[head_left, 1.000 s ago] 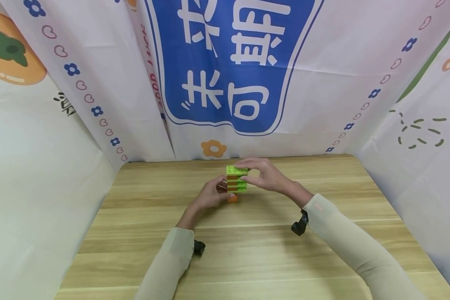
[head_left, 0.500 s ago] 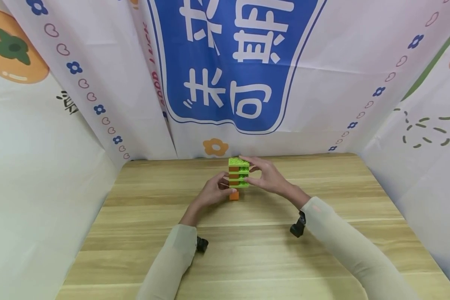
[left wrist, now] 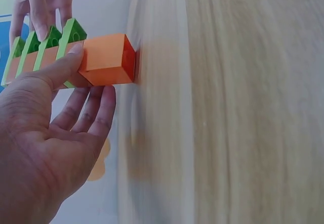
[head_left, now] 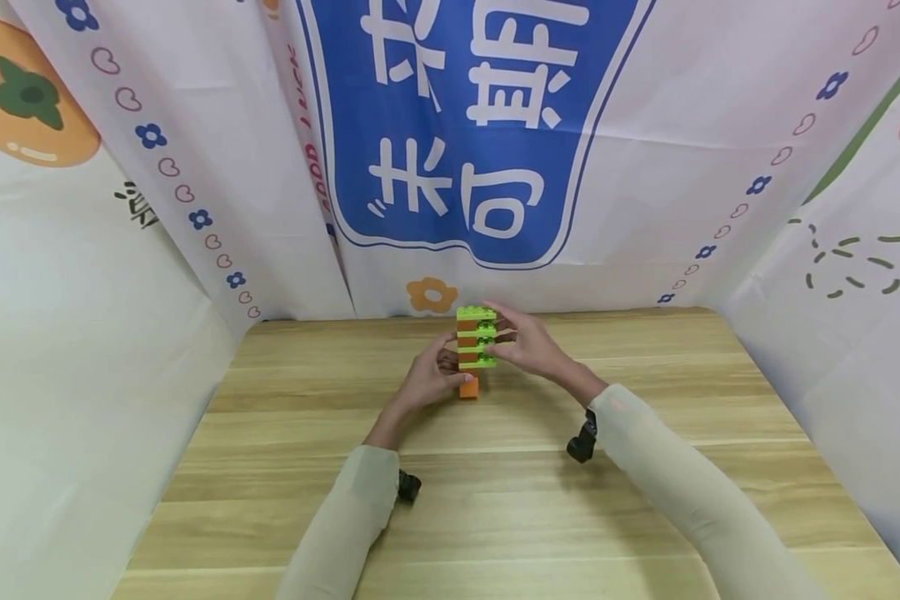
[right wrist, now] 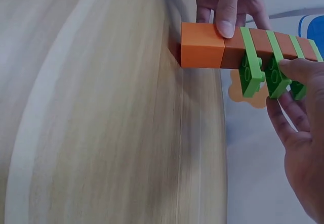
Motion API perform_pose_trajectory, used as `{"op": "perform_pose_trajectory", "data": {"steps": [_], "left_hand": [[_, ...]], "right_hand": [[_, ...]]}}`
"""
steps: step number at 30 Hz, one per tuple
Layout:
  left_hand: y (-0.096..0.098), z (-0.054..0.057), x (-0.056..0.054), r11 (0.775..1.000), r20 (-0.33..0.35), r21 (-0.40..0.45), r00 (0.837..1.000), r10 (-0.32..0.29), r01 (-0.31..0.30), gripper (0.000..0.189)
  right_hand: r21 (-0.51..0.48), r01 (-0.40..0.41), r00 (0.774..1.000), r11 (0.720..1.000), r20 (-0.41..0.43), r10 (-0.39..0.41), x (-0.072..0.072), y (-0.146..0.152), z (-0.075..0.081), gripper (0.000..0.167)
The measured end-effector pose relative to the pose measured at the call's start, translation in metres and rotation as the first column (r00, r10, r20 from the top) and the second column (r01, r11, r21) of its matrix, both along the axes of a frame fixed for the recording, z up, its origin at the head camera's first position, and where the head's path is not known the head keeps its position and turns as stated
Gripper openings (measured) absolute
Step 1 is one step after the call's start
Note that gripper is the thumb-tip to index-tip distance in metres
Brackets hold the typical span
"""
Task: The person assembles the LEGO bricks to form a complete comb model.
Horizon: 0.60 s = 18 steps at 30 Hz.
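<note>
A tower of toy building bricks stands upright between both hands near the table's back edge. Its lowest piece is an orange brick (head_left: 468, 391); above it brown bricks (right wrist: 261, 42) alternate with green plates (right wrist: 251, 75) that jut out to the right. My left hand (head_left: 426, 377) grips the lower part, its thumb on the front where orange meets brown and its fingers behind. Higher up, my right hand (head_left: 531, 343) holds the jutting green plates from the right, index finger near the top. Whether the orange brick touches the table cannot be told.
A wood-grain table (head_left: 495, 517) spreads out in front. Behind it hangs a white printed cloth (head_left: 645, 208) with a blue panel, close to the tower. More cloth encloses both sides. Small black devices (head_left: 582, 439) sit at the wrists.
The tower's top has gone up and back in the head view, and more of the orange brick shows. Both hands have kept hold; the right hand has risen slightly.
</note>
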<state>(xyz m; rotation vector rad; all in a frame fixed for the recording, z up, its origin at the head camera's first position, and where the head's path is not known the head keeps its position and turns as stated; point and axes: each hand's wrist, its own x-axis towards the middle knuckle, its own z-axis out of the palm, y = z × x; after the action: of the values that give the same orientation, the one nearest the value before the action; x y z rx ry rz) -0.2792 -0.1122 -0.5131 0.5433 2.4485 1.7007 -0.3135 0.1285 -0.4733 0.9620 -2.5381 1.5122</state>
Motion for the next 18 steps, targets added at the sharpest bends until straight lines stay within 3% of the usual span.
{"op": "perform_pose_trajectory", "data": {"steps": [7, 12, 18], "left_hand": [[0.001, 0.001, -0.001, 0.999, 0.025, 0.040, 0.999, 0.025, -0.026, 0.096], [0.000, -0.002, -0.003, 0.998, 0.030, 0.056, 1.000, -0.003, 0.002, 0.101], [0.000, -0.001, -0.003, 0.999, 0.034, 0.009, 0.999, -0.036, 0.035, 0.103]], "right_hand": [[-0.020, 0.033, 0.996, 0.999, 0.080, -0.031, -0.007, -0.003, -0.003, 0.080], [-0.035, 0.053, 0.987, 0.998, 0.150, -0.047, -0.010, -0.002, -0.005, 0.079], [-0.026, 0.061, 0.977, 0.998, 0.207, -0.055, -0.015, -0.002, -0.011, 0.081]]}}
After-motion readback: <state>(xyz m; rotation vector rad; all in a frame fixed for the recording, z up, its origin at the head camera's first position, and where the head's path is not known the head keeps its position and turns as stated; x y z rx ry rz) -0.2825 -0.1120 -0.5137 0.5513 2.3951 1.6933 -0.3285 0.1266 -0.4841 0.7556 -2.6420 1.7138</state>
